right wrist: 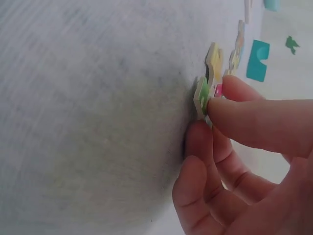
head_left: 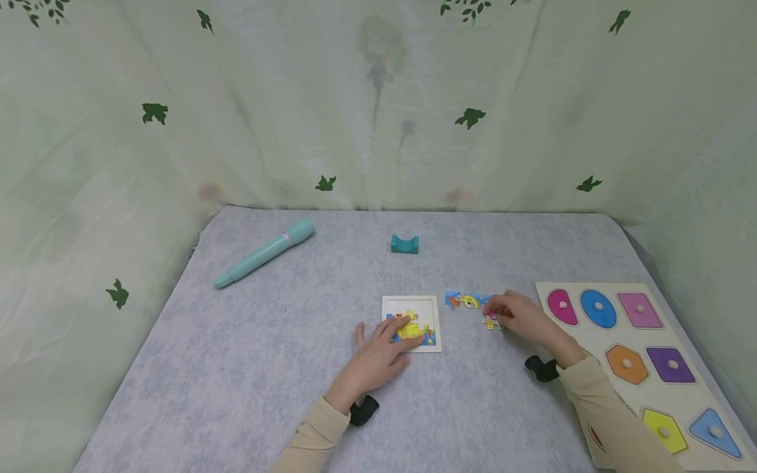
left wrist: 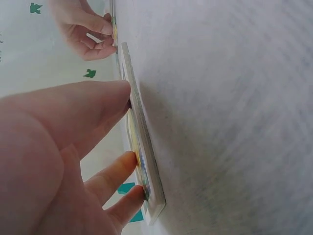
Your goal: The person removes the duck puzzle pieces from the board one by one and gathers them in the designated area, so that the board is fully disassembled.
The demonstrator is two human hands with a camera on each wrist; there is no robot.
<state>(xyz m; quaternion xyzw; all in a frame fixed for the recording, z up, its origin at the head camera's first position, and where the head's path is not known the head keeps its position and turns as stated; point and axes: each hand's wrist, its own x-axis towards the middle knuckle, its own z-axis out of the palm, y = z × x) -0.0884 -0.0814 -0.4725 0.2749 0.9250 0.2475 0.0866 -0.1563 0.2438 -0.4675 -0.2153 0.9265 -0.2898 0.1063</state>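
Observation:
My left hand (head_left: 375, 361) rests with fairly straight, spread fingers on a small white-framed jigsaw puzzle (head_left: 423, 307). Pieces with yellow and blue printing fill its lower part, partly hidden by the fingers. To its right, my right hand (head_left: 523, 318) pinches a puzzle piece with green on it (right wrist: 201, 98) between thumb and fingers, low over the table. A yellow piece (right wrist: 214, 61) lies right against it in the right wrist view; whether the two are joined I cannot tell. Just beyond lies a short row of pieces (head_left: 463, 300) in blue, orange and yellow.
A board of knobbed coloured shapes (head_left: 600, 338) lies on the right, partly under my right forearm. Toward the back of the table sits a teal block with a curved notch (head_left: 405, 245). A pale teal marker-shaped stick (head_left: 263, 255) lies at the back left.

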